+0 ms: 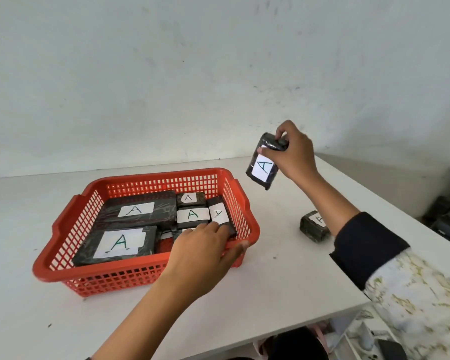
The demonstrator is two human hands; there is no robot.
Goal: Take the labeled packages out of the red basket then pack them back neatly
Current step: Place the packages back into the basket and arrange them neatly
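A red basket (pixel 70 216) stands on the white table and holds several black-wrapped packages with white "A" labels. Two large ones lie at its left, one at the back (pixel 138 210) and one at the front (pixel 117 244); smaller ones (pixel 192 214) fill the right side. My left hand (pixel 205 245) rests over the basket's front right corner, fingertips touching a narrow package (pixel 218 213), thumb outside the rim. My right hand (pixel 294 154) holds a small labeled package (pixel 263 165) by its top, in the air to the right of the basket. Another small package (pixel 313 226) lies on the table, partly behind my right forearm.
The white table (pixel 283 281) runs to a front edge at lower right and meets a pale wall (pixel 166 74) at the back. Dark clutter (pixel 447 216) sits beyond the table's right edge, and more items lie below the front edge.
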